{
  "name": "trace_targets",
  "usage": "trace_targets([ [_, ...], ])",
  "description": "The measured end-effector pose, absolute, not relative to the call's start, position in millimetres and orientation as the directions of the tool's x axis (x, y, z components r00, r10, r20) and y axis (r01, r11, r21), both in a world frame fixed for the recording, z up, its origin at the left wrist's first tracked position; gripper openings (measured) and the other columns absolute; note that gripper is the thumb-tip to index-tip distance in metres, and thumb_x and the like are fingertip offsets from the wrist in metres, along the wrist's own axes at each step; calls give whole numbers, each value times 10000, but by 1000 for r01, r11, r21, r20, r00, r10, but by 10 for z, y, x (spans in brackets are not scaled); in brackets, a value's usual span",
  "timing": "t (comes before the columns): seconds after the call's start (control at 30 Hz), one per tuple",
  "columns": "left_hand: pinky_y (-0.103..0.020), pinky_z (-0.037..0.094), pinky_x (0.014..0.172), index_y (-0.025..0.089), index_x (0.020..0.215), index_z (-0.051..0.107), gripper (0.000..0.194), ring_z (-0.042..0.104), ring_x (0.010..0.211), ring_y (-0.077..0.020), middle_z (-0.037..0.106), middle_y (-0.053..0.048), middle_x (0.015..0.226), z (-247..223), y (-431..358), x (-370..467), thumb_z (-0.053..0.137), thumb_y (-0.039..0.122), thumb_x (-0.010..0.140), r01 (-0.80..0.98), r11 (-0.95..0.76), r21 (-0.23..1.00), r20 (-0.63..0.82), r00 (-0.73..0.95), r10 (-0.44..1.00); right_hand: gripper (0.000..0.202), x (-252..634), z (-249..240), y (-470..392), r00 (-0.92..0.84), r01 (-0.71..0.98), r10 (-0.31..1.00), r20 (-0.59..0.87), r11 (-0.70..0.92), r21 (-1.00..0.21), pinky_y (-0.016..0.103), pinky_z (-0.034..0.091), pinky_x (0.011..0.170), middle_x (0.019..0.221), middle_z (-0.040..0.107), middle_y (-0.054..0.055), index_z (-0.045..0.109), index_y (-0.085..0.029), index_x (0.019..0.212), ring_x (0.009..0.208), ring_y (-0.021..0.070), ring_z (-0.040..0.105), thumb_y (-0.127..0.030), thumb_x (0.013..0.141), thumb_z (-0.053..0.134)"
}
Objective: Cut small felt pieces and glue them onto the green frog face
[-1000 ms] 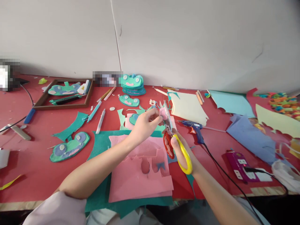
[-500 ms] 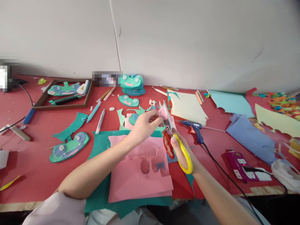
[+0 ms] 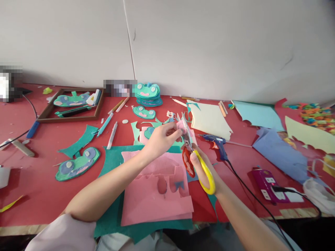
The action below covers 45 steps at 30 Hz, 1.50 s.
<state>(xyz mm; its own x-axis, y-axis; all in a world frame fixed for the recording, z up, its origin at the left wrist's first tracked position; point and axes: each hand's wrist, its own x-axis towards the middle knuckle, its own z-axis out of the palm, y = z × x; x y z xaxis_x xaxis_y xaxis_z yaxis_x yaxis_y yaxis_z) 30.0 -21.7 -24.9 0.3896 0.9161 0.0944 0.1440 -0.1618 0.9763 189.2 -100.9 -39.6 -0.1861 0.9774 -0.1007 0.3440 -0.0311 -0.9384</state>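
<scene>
pink piece [image 3: 180, 124], partly covered by left hand [image 3: 162, 138]

The person's left forearm [image 3: 110, 184] slants forward and inward, the left hand [image 3: 162, 138] pinching with thumb and fingers. The right forearm [image 3: 239, 209] angles in opposite, the right hand [image 3: 202, 171] curled in a grip.

The scissors [image 3: 187, 143] in the right hand [image 3: 201, 162] were fitted with one yellow handle [image 3: 210, 176] and one red handle [image 3: 186, 163]. The scrap [image 3: 180, 124] pinched by the left hand [image 3: 163, 137] was coloured pink. Below that hand, a pink sheet [image 3: 149, 205] was bordered by green cloth [image 3: 111, 205]; left of it, a green face [image 3: 78, 164] was patterned with blue patches [image 3: 92, 151]. Right of the right hand, the glue gun [image 3: 222, 150] was coloured blue.
</scene>
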Motion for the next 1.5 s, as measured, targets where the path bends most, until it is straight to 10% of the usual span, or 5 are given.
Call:
trace_targets([
  [1.5,-254,476,695,174,735,528,105,622,700,-118,683,-27,786,-221,-190,295,492,219,822,128,-166,978,107,377,920,471,1889,-370,-1009,-201,374,972,-119,-36,-927,260,350,475,680,433,-32,427,-213,985,487,92,380,-657,874,309],
])
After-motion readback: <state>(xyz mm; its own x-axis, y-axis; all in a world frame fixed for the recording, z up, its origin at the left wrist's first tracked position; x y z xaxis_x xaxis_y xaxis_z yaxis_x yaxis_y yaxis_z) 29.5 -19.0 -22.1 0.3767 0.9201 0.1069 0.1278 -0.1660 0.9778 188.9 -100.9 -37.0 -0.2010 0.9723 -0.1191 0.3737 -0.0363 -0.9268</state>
